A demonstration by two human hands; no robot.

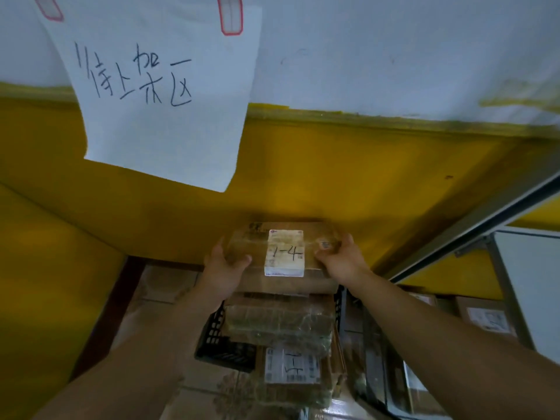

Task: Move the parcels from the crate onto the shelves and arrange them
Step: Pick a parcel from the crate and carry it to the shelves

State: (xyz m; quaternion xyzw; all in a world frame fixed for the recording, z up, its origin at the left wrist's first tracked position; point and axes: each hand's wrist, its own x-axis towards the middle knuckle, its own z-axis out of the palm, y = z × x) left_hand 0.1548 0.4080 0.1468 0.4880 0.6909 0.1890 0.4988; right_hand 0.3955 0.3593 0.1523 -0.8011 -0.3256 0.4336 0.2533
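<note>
A flat cardboard parcel [281, 237] wrapped in clear tape carries a white label marked "1-4". My left hand [225, 263] grips its left edge and my right hand [339, 262] grips its right edge, both holding it up in front of the yellow wall. Below it stands a black plastic crate [218, 344] on the floor with more taped parcels [278, 322] stacked inside. Another parcel with a white label [292, 366] lies at the crate's near side.
A grey metal shelf frame [472, 234] runs along the right, with cardboard boxes [485, 319] on a lower shelf. A white handwritten paper sign [157, 95] hangs on the wall above. Tiled floor [163, 286] shows left of the crate.
</note>
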